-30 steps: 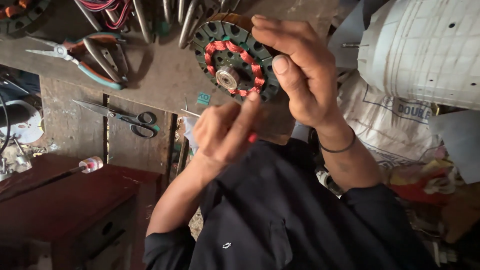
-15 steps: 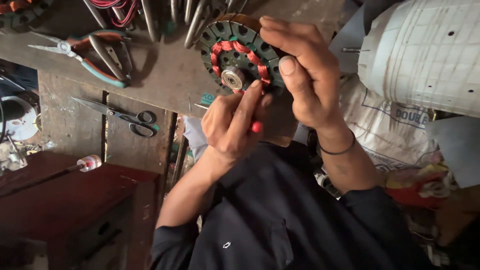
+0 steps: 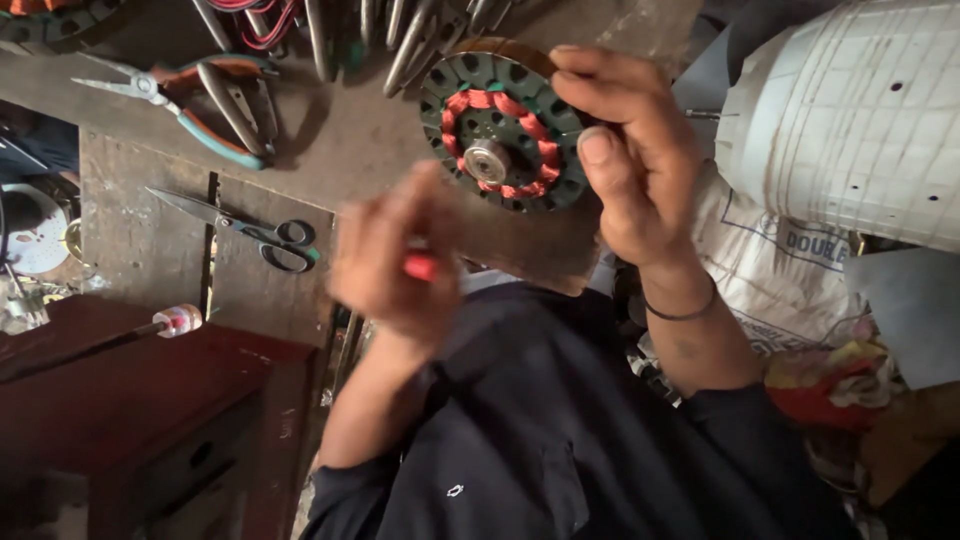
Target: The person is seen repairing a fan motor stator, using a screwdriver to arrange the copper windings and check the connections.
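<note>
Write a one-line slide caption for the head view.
Right hand holds a round motor stator with red windings; blurred left hand grips a small red item just below it.

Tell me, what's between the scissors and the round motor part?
In the head view, only bare workbench lies between the scissors and the motor part. The blurred left hand sits lower, off that line.

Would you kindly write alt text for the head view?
The right hand holds a round stator with red windings, while the blurred left hand grips something small and red just below it. Scissors and pliers lie on the bench.
</note>
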